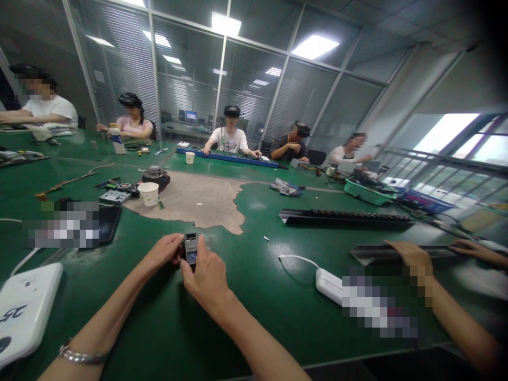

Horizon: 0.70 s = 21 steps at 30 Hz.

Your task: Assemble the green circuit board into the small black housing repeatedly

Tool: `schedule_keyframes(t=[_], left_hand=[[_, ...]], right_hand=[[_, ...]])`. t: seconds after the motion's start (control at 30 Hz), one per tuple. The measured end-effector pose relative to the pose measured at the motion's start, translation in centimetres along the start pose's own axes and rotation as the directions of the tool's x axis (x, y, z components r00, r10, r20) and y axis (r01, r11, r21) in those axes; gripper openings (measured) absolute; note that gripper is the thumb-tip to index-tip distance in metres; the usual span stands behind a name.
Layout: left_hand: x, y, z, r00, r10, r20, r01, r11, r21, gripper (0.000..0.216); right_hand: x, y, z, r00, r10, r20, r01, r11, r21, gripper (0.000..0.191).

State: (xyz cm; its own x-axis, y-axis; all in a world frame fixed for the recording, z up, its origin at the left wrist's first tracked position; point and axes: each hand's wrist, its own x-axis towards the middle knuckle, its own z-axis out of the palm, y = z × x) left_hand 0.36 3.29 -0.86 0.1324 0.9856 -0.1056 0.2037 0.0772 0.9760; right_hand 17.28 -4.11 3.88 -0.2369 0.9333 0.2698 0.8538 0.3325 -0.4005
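In the head view, a small grey-and-black boxy electrical module (pixel 191 244) is held upright between my two hands, low over the green table. It has slots along the top and a bluish patch on its front. My left hand (pixel 170 250) grips its left side, with the fingertips partly behind it. My right hand (pixel 208 275) closes on the right side, the index finger along the edge and the thumb near the lower front. A silvery bracelet (pixel 84 355) circles my left wrist. The module's back and underside are hidden.
Brown sheet (pixel 198 193) lies ahead, bearing a paper cup (pixel 148 194). On the left are a dark tablet-like slab (pixel 109 225) and a white power bank (pixel 29 312). To the right, a white cabled device (pixel 329 286), black rail (pixel 345 217) and co-worker's hand (pixel 413 259). Several people sit opposite.
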Motion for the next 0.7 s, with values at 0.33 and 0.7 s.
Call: schedule_keyframes(t=[0.33,0.7], left_hand=[[0.0,0.0,0.0,0.999,-0.033,0.001,0.033,0.999,-0.026,0.051],[0.1,0.4,0.2,0.997,-0.073,-0.005,0.073,0.997,0.026,0.052]], right_hand=[[1.0,0.6,-2.3,0.992,0.013,-0.126,-0.009,0.999,0.034,0.07],[0.0,8.8,-3.1,0.979,0.146,-0.142,-0.165,0.977,-0.135,0.065]])
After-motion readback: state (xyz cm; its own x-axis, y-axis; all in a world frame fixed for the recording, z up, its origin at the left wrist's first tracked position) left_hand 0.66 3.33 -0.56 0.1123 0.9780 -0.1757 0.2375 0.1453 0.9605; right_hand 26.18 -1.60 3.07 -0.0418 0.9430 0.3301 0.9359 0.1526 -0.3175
